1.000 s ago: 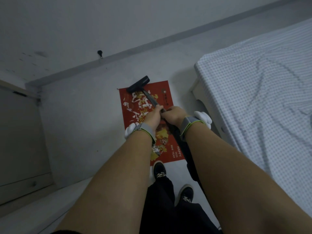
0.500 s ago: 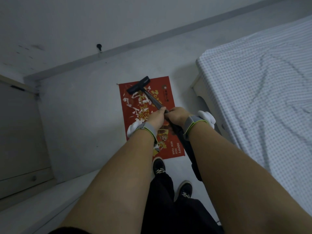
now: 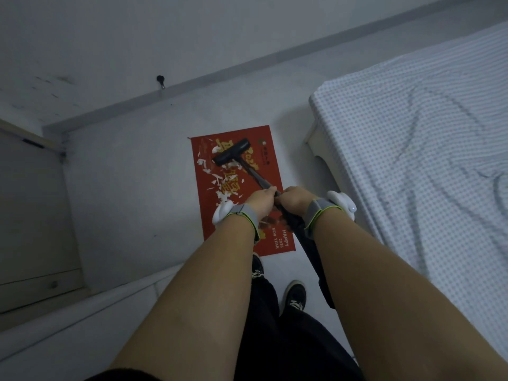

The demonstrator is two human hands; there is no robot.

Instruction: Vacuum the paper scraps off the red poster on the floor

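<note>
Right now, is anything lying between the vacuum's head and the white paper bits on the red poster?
Nothing visible blocks it. The vacuum head sits on the red poster, with paper scraps scattered right beside it toward the hands.

- The vacuum head point(image 3: 232, 155) now sits fully on the red poster point(image 3: 268, 158), drawn back from the poster's far edge, where it overhung a second ago.
- The left hand point(image 3: 261, 200) and right hand point(image 3: 295, 199), gripping the vacuum wand point(image 3: 257, 174), are pulled back toward the poster's near end.
- The strip of poster beyond the vacuum head shows fewer paper scraps point(image 3: 217, 182).
</note>
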